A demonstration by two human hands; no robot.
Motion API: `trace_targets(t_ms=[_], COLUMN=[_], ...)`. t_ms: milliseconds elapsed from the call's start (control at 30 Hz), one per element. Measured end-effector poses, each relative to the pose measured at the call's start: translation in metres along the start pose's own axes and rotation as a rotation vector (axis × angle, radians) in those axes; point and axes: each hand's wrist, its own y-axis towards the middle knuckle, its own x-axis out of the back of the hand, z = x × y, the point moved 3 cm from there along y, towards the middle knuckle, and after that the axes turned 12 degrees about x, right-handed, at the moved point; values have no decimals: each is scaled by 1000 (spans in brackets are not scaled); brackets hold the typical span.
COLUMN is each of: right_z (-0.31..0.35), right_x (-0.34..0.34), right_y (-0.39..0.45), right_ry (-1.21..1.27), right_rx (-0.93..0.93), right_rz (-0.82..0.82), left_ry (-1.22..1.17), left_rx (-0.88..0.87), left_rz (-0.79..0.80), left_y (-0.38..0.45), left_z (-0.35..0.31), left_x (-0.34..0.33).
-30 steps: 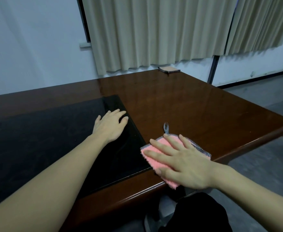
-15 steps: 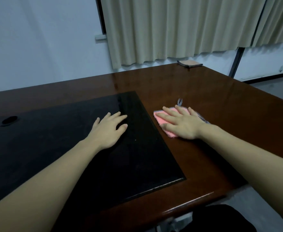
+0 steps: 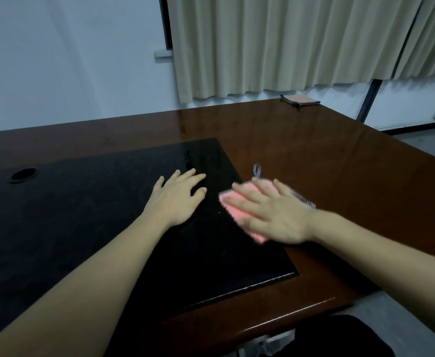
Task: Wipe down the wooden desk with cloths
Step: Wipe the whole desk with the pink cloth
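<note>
On the black inlay (image 3: 82,228) of the wooden desk (image 3: 314,155), the left hand (image 3: 177,199) lies flat and holds nothing, fingers straight and slightly spread. Just beside it, the right hand (image 3: 270,215) presses a pink cloth (image 3: 234,210) with flat, extended fingers. The cloth straddles the inlay's right edge; it is fuzzy, with a grey patterned border and a small loop at its far side.

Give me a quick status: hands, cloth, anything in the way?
Right hand flat on pink cloth, straddling black inlay edge. Left hand flat on inlay. Second cloth at far corner.
</note>
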Motion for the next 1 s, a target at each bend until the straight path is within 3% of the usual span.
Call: trace_targets(t_ms=[100, 233, 467, 633, 800, 900, 1000], right_z=[29, 13, -63, -67, -6, 43, 60], right_x=[-9, -5, 20, 23, 14, 2, -4], right_y=[-22, -5, 84, 102, 59, 19, 3], right_ry=[18, 51, 93, 121, 45, 15, 37], right_rx=[61, 18, -253, -304, -93, 94, 130], right_rz=[-13, -22, -65, -52, -19, -14, -12], left_ry=[5, 8, 0, -33, -156, -113, -59], left_rx=[1, 0, -1, -11, 13, 36, 63], left_rz=[-7, -7, 1, -14, -61, -66, -11], left_y=[1, 2, 3, 1, 0, -1, -8], left_z=[1, 2, 5, 2, 12, 22, 30], left_x=[0, 0, -1, 1, 11, 18, 22])
